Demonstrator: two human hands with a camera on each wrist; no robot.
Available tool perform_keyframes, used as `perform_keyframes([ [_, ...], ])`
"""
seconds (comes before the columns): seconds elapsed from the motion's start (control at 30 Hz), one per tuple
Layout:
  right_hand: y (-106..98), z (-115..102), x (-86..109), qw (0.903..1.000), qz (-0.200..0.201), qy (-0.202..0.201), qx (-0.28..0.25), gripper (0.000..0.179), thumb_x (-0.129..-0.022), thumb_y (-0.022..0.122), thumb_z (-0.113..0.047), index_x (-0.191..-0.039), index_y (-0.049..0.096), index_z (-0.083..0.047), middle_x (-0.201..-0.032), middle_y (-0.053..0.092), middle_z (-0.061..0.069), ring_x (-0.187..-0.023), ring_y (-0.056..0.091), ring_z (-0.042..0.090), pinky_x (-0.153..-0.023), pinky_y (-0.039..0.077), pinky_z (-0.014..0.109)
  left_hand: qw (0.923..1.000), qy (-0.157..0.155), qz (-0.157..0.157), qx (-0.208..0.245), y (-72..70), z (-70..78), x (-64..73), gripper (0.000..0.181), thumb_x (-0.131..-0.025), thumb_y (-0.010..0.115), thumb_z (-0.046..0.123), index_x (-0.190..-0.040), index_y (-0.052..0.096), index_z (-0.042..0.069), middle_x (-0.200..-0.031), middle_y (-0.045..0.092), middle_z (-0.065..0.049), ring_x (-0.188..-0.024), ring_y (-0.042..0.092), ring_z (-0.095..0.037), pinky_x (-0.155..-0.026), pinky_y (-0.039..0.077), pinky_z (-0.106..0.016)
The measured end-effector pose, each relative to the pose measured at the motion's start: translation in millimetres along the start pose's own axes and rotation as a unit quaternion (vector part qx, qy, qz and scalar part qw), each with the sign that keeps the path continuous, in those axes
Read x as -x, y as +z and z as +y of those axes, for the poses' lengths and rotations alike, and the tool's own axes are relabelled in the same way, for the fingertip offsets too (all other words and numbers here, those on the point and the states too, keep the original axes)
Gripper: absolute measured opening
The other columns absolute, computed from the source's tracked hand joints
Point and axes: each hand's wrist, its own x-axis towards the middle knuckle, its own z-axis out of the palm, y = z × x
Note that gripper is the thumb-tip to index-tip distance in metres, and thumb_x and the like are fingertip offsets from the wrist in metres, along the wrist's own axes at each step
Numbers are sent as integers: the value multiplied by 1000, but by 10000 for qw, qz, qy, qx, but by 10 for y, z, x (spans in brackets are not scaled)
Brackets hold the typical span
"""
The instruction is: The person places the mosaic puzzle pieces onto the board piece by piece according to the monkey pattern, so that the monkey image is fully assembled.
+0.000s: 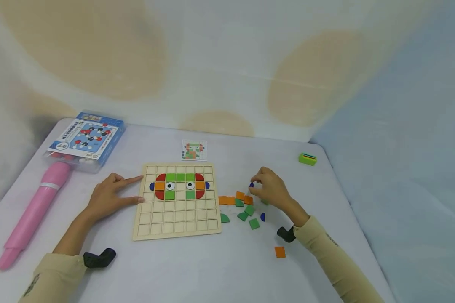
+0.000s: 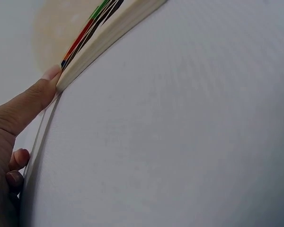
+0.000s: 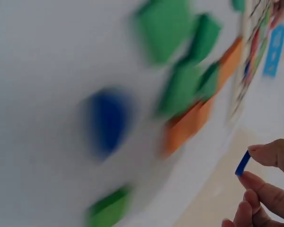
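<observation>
In the head view a wooden grid board point(image 1: 178, 216) carries a face-like pattern of red, green, orange and blue tiles with two eye tiles. My left hand point(image 1: 108, 195) is at its left side, index finger and thumb stretched out to the edge. The left wrist view shows the thumb point(image 2: 33, 101) against the board's rim. Right of the board, my right hand point(image 1: 271, 187) pinches a small blue half-round tile point(image 3: 244, 163) between thumb and index finger, above the table. Near it lie loose green tiles point(image 1: 254, 223), orange tiles point(image 1: 231, 200) and another blue half-round tile point(image 1: 263, 216).
A pattern card point(image 1: 194, 150) lies behind the board. A boxed molecule set point(image 1: 87, 141) and a pink cylindrical thing point(image 1: 34, 214) are at the left. A small green block point(image 1: 307, 159) sits at the back right. One orange tile point(image 1: 279, 252) lies apart near the right forearm.
</observation>
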Motion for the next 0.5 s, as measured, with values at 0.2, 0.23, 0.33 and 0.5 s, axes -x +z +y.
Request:
perform_keyframes([
  [0.2,238,-853,-291,9931,-284,-1111,-240,26,-82,80,-20,-102,77,-4,-96,59,6,-87,52,16,-74,47,28,9999,-51,-61,82,-15,24,-35,74,-79,76,57,-141,57,22,-99,44,-10,-88,40,-22,-71,29,-37],
  [0.23,303,-999,-334,9906,-359,-1295,-260,25,-83,79,-21,-102,77,-4,-96,59,6,-85,52,14,-72,46,26,9999,-65,-69,92,-19,24,-36,73,-79,76,57,-141,58,22,-99,44,-10,-88,41,-23,-71,29,-37],
  [0.33,502,-1414,-434,9814,-597,-1816,-177,24,-84,78,-23,-102,78,-7,-95,60,4,-82,50,11,-68,42,20,9998,-82,-102,123,-27,31,-33,72,-80,76,57,-141,57,23,-99,44,-10,-88,41,-23,-72,28,-38],
  [0.5,794,-1915,-536,9681,-1024,-2279,176,26,-86,77,-29,-106,78,-13,-98,61,-3,-84,50,7,-70,39,14,9998,-54,-76,172,-27,34,-23,71,-80,76,57,-141,58,25,-98,44,-9,-86,41,-22,-72,28,-36],
])
